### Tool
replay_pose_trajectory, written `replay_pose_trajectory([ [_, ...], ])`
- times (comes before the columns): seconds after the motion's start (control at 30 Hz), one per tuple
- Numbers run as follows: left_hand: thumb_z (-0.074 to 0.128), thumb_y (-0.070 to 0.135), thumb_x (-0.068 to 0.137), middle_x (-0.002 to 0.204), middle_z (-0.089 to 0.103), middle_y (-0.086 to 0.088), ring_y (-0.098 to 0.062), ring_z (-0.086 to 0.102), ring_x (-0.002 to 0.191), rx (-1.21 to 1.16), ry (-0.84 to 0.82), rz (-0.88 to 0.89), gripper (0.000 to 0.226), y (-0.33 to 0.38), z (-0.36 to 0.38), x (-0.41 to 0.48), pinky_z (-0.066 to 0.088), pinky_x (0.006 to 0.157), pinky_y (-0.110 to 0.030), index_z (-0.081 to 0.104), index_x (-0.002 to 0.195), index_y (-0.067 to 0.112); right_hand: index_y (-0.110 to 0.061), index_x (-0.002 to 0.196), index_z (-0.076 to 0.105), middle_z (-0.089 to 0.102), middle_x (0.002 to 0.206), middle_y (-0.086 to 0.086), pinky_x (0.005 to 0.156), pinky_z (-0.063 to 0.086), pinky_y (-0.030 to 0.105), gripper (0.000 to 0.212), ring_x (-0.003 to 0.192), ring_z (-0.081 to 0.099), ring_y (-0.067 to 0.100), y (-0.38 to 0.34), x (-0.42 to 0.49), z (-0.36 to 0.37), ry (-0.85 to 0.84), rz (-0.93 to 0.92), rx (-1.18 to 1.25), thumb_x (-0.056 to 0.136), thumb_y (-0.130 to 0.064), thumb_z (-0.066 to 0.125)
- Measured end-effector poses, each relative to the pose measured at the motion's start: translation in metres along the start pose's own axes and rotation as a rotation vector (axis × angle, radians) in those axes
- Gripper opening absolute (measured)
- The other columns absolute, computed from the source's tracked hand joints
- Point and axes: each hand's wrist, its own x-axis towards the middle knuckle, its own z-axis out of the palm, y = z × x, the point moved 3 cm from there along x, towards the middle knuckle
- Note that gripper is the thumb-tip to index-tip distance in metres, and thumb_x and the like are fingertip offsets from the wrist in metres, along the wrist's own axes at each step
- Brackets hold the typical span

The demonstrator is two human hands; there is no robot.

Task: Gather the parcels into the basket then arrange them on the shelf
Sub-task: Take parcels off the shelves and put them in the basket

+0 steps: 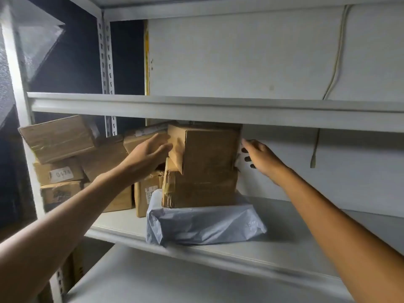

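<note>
A brown cardboard box (209, 149) sits on top of a second box (201, 189), which rests on a grey plastic-wrapped parcel (203, 224) on the middle shelf (284, 248). My left hand (150, 153) is at the top box's left side, fingers loosely extended and touching its left flap. My right hand (261, 158) is just right of the box with straight fingers, a small gap apart from it. Several more cardboard parcels (59, 138) are stacked at the left of the same shelf. No basket is in view.
The shelf board above (196, 108) hangs just over the top box. A white wall with a hanging cable (313, 149) is behind. The right half of the middle shelf is bare. A lower shelf (175, 281) juts out below.
</note>
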Motion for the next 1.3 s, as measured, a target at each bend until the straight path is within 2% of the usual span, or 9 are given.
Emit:
replay_pose_trajectory([
  [0.2, 0.040, 0.070, 0.073, 0.126, 0.047, 0.000, -0.022, 0.055, 0.109, -0.263, -0.003, -0.106, 0.067, 0.023, 0.025, 0.009, 0.052, 0.080, -0.035, 0.036, 0.125, 0.028, -0.020, 0.142, 0.051, 0.054, 0.143, 0.007, 0.114, 0.035, 0.047, 0.111, 0.130, 0.051, 0.025, -0.004, 0.019, 0.022, -0.082, 0.036, 0.262, 0.061, -0.095, 0.038],
  [0.4, 0.046, 0.061, 0.083, 0.124, 0.049, -0.007, -0.021, 0.054, 0.107, -0.355, 0.149, -0.166, 0.062, 0.032, 0.038, 0.009, 0.052, 0.072, -0.031, 0.035, 0.126, 0.018, -0.025, 0.132, 0.058, 0.061, 0.132, 0.002, 0.110, 0.040, 0.044, 0.071, 0.123, 0.055, 0.022, -0.011, 0.010, 0.028, -0.101, -0.026, 0.476, 0.081, -0.071, 0.043],
  [0.6, 0.036, 0.058, 0.091, 0.140, 0.041, -0.008, -0.029, 0.048, 0.122, -0.453, 0.133, -0.186, 0.050, 0.041, 0.030, -0.008, 0.044, 0.098, -0.055, 0.037, 0.127, 0.023, -0.019, 0.080, 0.057, 0.056, 0.069, -0.002, 0.068, 0.045, 0.028, 0.038, 0.066, 0.057, 0.012, -0.017, -0.025, 0.015, -0.225, 0.041, 0.583, 0.094, -0.053, 0.049],
  [0.7, 0.043, 0.050, 0.095, 0.129, 0.052, -0.005, -0.024, 0.054, 0.114, -0.496, 0.141, -0.160, 0.043, 0.043, 0.026, -0.019, 0.048, 0.092, -0.045, 0.044, 0.126, 0.019, -0.019, 0.074, 0.050, 0.047, 0.066, 0.000, 0.059, 0.033, 0.027, 0.031, 0.059, 0.046, 0.010, -0.020, -0.051, 0.017, -0.228, 0.111, 0.705, 0.091, -0.045, 0.056],
  [0.87, 0.051, 0.043, 0.092, 0.105, 0.064, 0.001, -0.019, 0.057, 0.102, -0.703, -0.012, -0.221, 0.035, 0.036, 0.036, -0.061, 0.050, 0.079, -0.035, 0.063, 0.113, 0.018, -0.016, 0.111, 0.067, 0.065, 0.101, 0.015, 0.086, 0.048, 0.041, 0.059, 0.095, 0.061, 0.032, -0.020, -0.102, 0.014, -0.223, 0.197, 0.710, 0.068, -0.055, 0.073],
  [1.03, 0.053, 0.056, 0.089, 0.148, 0.041, 0.006, -0.019, 0.046, 0.128, -0.806, -0.226, -0.219, 0.053, 0.029, 0.050, -0.111, 0.040, 0.104, -0.055, 0.039, 0.138, 0.045, -0.024, 0.127, 0.060, 0.063, 0.125, 0.015, 0.076, 0.051, 0.038, 0.060, 0.100, 0.061, 0.026, 0.000, -0.163, 0.018, -0.127, 0.225, 0.740, 0.074, -0.051, 0.071],
  [1.17, 0.076, 0.054, 0.066, 0.141, 0.046, -0.011, -0.033, 0.058, 0.116, -1.046, -0.399, -0.407, 0.096, 0.020, 0.081, -0.152, 0.047, 0.097, -0.055, 0.031, 0.146, 0.023, -0.018, 0.133, 0.057, 0.068, 0.117, 0.008, 0.068, 0.055, 0.031, 0.047, 0.096, 0.066, 0.020, 0.018, -0.223, 0.018, -0.082, 0.245, 0.840, 0.090, -0.037, 0.060],
  [1.23, 0.079, 0.052, 0.065, 0.129, 0.056, -0.017, -0.034, 0.058, 0.113, -1.053, -0.429, -0.436, 0.082, 0.021, 0.095, -0.170, 0.046, 0.097, -0.047, 0.052, 0.127, 0.006, -0.025, 0.133, 0.057, 0.071, 0.114, 0.005, 0.069, 0.057, 0.030, 0.039, 0.095, 0.070, 0.018, 0.028, -0.250, 0.010, -0.017, 0.241, 0.751, 0.094, -0.027, 0.059],
  [1.3, 0.075, 0.048, 0.071, 0.122, 0.060, -0.010, -0.031, 0.054, 0.117, -1.070, -0.473, -0.463, 0.055, 0.024, 0.109, -0.184, 0.046, 0.096, -0.040, 0.061, 0.113, 0.016, -0.036, 0.134, 0.052, 0.068, 0.117, 0.009, 0.073, 0.055, 0.030, 0.043, 0.098, 0.070, 0.020, 0.036, -0.272, -0.001, 0.046, 0.236, 0.520, 0.095, -0.020, 0.061],
])
